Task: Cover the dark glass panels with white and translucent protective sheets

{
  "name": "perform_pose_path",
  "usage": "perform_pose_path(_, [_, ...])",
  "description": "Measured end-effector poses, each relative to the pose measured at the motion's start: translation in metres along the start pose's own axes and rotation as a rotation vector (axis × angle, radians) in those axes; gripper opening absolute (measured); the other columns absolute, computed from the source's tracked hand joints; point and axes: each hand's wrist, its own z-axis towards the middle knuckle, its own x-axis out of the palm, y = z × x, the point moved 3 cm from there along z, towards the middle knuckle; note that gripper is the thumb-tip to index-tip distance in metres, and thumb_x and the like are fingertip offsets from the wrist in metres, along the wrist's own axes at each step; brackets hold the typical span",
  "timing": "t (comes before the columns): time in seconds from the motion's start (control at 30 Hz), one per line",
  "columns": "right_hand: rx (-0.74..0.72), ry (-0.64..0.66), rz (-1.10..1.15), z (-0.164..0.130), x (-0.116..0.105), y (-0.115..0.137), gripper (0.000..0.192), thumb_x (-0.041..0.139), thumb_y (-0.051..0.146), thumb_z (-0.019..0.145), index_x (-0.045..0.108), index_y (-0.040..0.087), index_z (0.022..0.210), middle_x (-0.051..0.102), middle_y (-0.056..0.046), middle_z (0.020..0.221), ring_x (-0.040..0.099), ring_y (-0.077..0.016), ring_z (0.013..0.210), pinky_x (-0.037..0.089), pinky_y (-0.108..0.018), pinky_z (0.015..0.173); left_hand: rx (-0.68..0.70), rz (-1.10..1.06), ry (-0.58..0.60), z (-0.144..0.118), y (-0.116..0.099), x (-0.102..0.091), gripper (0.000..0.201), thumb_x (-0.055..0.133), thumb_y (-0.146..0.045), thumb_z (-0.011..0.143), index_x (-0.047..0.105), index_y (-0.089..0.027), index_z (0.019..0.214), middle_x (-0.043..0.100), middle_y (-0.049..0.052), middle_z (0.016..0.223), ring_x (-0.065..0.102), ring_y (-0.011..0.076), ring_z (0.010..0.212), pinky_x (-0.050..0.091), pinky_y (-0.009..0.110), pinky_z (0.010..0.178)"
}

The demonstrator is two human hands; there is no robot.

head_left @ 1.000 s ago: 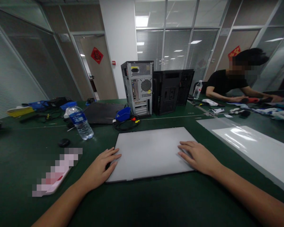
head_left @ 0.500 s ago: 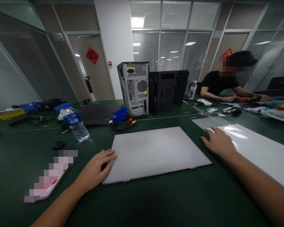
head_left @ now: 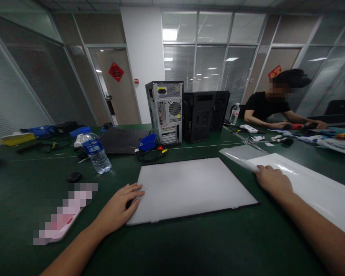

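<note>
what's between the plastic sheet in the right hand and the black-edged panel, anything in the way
Nothing visible: just a strip of green table shows between the plastic sheet and the black-edged panel.

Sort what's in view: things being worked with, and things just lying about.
Being worked with:
- white panel, left hand on its edge
- clear film, edge gripped by right hand
- probably the white sheet beside it

Apparently just lying about:
- near water bottle
- blue container
- silver computer tower
- round black object

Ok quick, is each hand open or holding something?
Left hand: open, resting on the black-edged white panel.
Right hand: closed, gripping the lifted edge of the translucent plastic film.
</note>
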Motion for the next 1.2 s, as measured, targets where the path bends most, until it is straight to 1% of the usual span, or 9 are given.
perform_pose_path(0.17, [-0.087, -0.117, 0.058, -0.014, -0.027, 0.023, 0.054, 0.026, 0.041, 0.103, 0.057, 0.012, 0.138, 0.068, -0.023, 0.118, 0.066, -0.038, 0.105, 0.052, -0.051, 0.085, 0.008, -0.02, -0.002, -0.002, -0.001, -0.002, 0.042, 0.05, -0.043, 0.1, 0.064, -0.033, 0.139, 0.058, 0.004, 0.151, 0.051, 0.0298, 0.142, 0.039, 0.057, 0.118])
perform_pose_path(0.3, [-0.301, -0.298, 0.098, -0.037, -0.051, 0.065, 0.058, 0.026, 0.043, 0.104, 0.054, 0.01, 0.142, 0.068, -0.022, 0.122, 0.066, -0.038, 0.104, 0.052, -0.053, 0.087, 0.001, -0.034, 0.022, -0.002, -0.003, -0.002, 0.046, 0.049, -0.043, 0.101, 0.058, -0.032, 0.145, 0.055, 0.005, 0.154, 0.049, 0.0295, 0.143, 0.037, 0.057, 0.119])
perform_pose_path(0.37, [-0.449, -0.334, 0.153, -0.052, -0.058, 0.091, 0.056, 0.03, 0.044, 0.104, 0.054, 0.012, 0.142, 0.068, -0.02, 0.125, 0.065, -0.0367, 0.109, 0.051, -0.054, 0.093, -0.003, -0.04, 0.023, -0.002, -0.003, -0.002, 0.046, 0.049, -0.044, 0.101, 0.059, -0.032, 0.144, 0.055, 0.005, 0.153, 0.05, 0.0297, 0.143, 0.037, 0.057, 0.119])
perform_pose_path(0.47, [-0.705, -0.287, 0.281, -0.079, -0.063, 0.127, 0.051, 0.038, 0.044, 0.104, 0.056, 0.018, 0.143, 0.064, -0.014, 0.137, 0.06, -0.0327, 0.123, 0.046, -0.053, 0.106, -0.026, -0.039, 0.015, -0.002, 0.0, -0.001, 0.048, 0.046, -0.046, 0.103, 0.057, -0.029, 0.146, 0.054, 0.006, 0.155, 0.048, 0.029, 0.144, 0.037, 0.055, 0.12])
perform_pose_path(0.63, [-1.005, 0.001, 0.366, -0.118, -0.064, 0.162, 0.052, 0.043, 0.048, 0.104, 0.048, 0.028, 0.152, 0.05, -0.006, 0.154, 0.047, -0.0275, 0.14, 0.04, -0.051, 0.115, -0.082, -0.024, -0.039, -0.002, 0.009, 0.003, 0.052, 0.037, -0.044, 0.105, 0.051, -0.021, 0.15, 0.051, 0.009, 0.156, 0.045, 0.0276, 0.146, 0.035, 0.052, 0.122])
perform_pose_path(0.8, [-1.025, 0.153, 0.401, -0.132, -0.069, 0.169, 0.056, 0.043, 0.05, 0.104, 0.043, 0.028, 0.156, 0.04, -0.005, 0.16, 0.038, -0.0277, 0.147, 0.033, -0.053, 0.121, -0.107, 0.014, 0.031, -0.001, 0.013, 0.01, 0.058, 0.038, -0.048, 0.104, 0.046, -0.021, 0.154, 0.044, 0.01, 0.161, 0.04, 0.0294, 0.149, 0.031, 0.055, 0.123])
perform_pose_path(0.93, [-1.072, 0.207, 0.49, -0.134, -0.073, 0.17, 0.055, 0.046, 0.049, 0.104, 0.044, 0.031, 0.156, 0.036, -0.004, 0.163, 0.037, -0.0264, 0.148, 0.029, -0.052, 0.123, -0.165, 0.043, 0.03, -0.001, 0.013, 0.011, 0.057, 0.042, -0.052, 0.102, 0.051, -0.024, 0.151, 0.035, 0.012, 0.166, 0.039, 0.0357, 0.148, 0.035, 0.059, 0.119])
perform_pose_path(1.07, [-1.004, 0.078, 0.487, -0.123, -0.073, 0.163, 0.05, 0.045, 0.049, 0.104, 0.054, 0.029, 0.149, 0.046, -0.005, 0.157, 0.044, -0.0267, 0.143, 0.035, -0.052, 0.12, -0.178, 0.033, 0.037, -0.001, 0.01, 0.01, 0.057, 0.042, -0.055, 0.101, 0.054, -0.025, 0.15, 0.036, 0.012, 0.165, 0.039, 0.0364, 0.148, 0.034, 0.058, 0.12])
perform_pose_path(1.2, [-0.84, -0.048, 0.446, -0.108, -0.07, 0.151, 0.047, 0.041, 0.048, 0.104, 0.067, 0.022, 0.134, 0.067, -0.009, 0.133, 0.062, -0.0289, 0.121, 0.049, -0.054, 0.107, -0.177, 0.04, 0.047, -0.001, 0.009, 0.01, 0.058, 0.043, -0.057, 0.101, 0.051, -0.029, 0.151, 0.035, 0.01, 0.166, 0.038, 0.0361, 0.149, 0.034, 0.059, 0.119])
